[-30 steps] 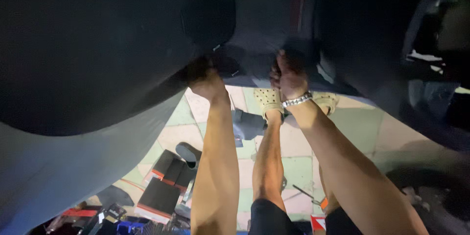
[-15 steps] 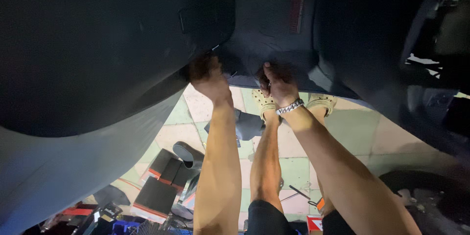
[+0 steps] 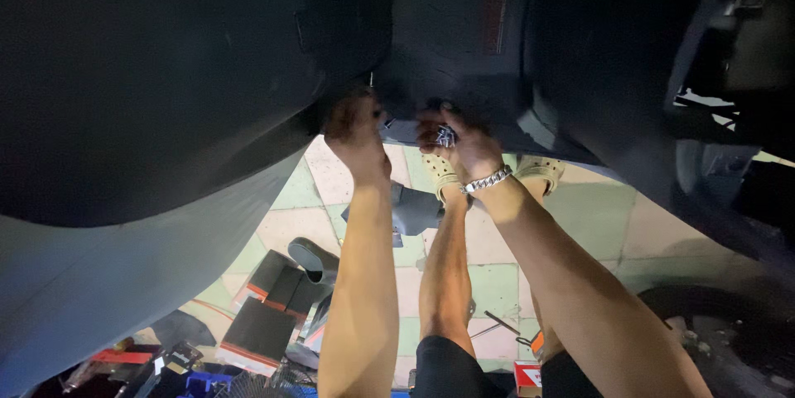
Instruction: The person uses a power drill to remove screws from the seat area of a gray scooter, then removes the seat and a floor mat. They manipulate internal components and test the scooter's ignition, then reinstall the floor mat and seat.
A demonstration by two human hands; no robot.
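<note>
Both my arms reach up to the lower edge of a dark wheel-arch liner (image 3: 464, 58) under a vehicle. My left hand (image 3: 354, 131) presses against that edge with its fingers curled on the black plastic. A short way to its right, my right hand (image 3: 454, 139), with a metal bracelet at the wrist, holds a small shiny metal piece (image 3: 445, 135) against the liner. What the piece is cannot be made out. A grey body panel (image 3: 91, 282) curves down on the left.
Below are my legs in sandals (image 3: 538, 171) on a pale green and cream tiled floor (image 3: 596, 224). Black and red boxes (image 3: 273, 307), a dark cup-like piece (image 3: 313, 259) and small tools lie at lower left. A tyre (image 3: 729, 340) sits at lower right.
The view has tilted, so both hands appear lower in the picture and closer together. My right hand has closed in on the small metal piece at the liner's edge.
</note>
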